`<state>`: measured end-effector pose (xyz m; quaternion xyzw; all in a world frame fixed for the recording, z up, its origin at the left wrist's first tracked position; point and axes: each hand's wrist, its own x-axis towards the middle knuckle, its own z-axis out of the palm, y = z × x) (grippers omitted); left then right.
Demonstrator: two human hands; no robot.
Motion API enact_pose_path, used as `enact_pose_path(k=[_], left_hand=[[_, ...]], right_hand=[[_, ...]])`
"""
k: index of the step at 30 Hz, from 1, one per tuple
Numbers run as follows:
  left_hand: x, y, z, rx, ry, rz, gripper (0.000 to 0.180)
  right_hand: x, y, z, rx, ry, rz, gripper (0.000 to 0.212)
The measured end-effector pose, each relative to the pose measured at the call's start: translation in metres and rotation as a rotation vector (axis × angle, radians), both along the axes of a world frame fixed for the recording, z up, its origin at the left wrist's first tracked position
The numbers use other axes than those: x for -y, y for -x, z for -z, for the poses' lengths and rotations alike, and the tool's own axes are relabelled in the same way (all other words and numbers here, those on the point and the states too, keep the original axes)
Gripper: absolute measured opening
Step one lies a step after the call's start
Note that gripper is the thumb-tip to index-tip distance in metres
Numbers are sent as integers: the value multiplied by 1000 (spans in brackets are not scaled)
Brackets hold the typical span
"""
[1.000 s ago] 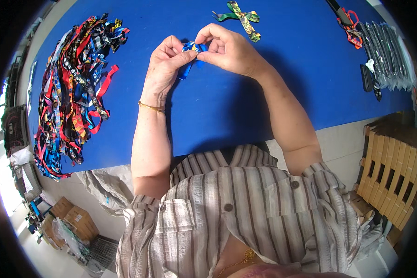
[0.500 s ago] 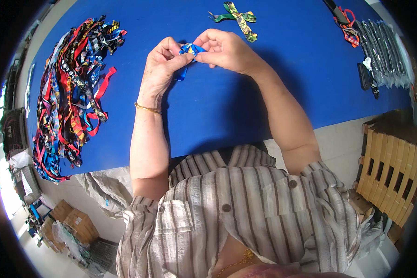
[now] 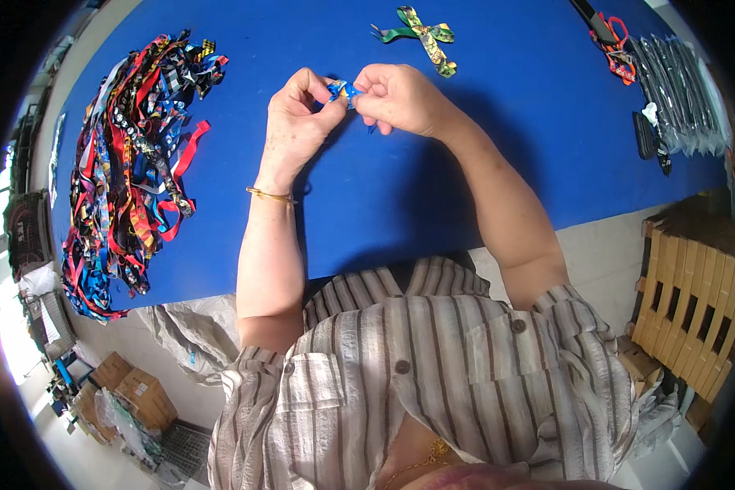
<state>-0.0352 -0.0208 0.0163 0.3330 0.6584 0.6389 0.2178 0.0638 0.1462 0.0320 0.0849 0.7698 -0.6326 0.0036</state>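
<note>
Between my two hands is a small blue patterned ribbon (image 3: 344,91), folded or bunched up, with a bit of yellow and white in its print. My left hand (image 3: 304,114) pinches its left side between thumb and fingers. On the other side, my right hand (image 3: 396,98) closes thumb and fingertips on it, and a short blue end shows below those fingers. Both hands are above the blue table (image 3: 367,196). Past my right hand lies a green and yellow patterned ribbon (image 3: 426,34), crossed over itself. The fingers hide much of the blue ribbon's shape.
A long heap of multicoloured printed straps (image 3: 131,163) covers the table's left side. Red-handled scissors (image 3: 619,51) lie at the far right, beside a row of clear-wrapped dark packets (image 3: 676,98) and a black object (image 3: 643,135). Cardboard boxes (image 3: 143,396) stand on the floor at left.
Both hands have shifted slightly toward the right and nearer to me with the blue ribbon. The hanging blue tail below my left thumb no longer shows there; the fingers have re-gripped.
</note>
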Motion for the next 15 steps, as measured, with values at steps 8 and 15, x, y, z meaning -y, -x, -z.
enact_pose_path(k=[8,15], left_hand=[[-7,-17,-5,-498,125,-253,16],[-8,-20,-7,-707,161,-300,16]], right_hand=[[4,0,-6,25,38,9,16],[7,0,-3,-22,23,16,16]])
